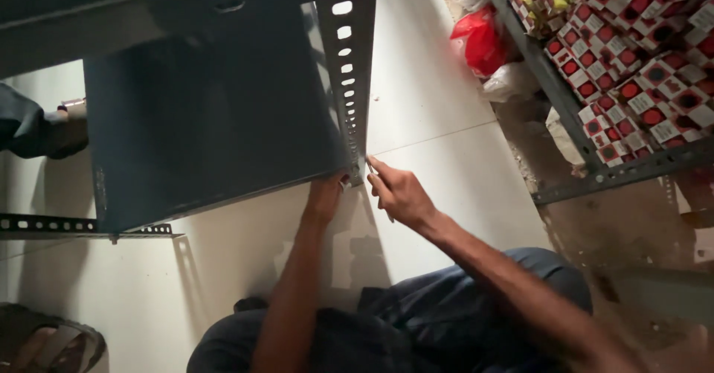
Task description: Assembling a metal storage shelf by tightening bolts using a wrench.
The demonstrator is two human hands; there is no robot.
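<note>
White floor tiles (446, 157) lie under both hands. Just above them stands a slotted metal upright (348, 75) at the corner of a dark blue shelf panel (208, 120). Left hand (325, 198) presses against the panel's lower corner — whether it grips I cannot tell. Right hand (398, 194) pinches a thin tool (372, 169), its tip touching the upright's foot — stacked red-and-white boxes (639, 60) sit well off to its right.

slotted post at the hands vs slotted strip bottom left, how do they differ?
The slotted post runs up and down the frame; the slotted strip lies level at the panel's lower left. Both hands, left hand and right hand, work at the post's lower end; the strip is untouched. Both are grey perforated metal angle edging the dark shelf panel.
</note>
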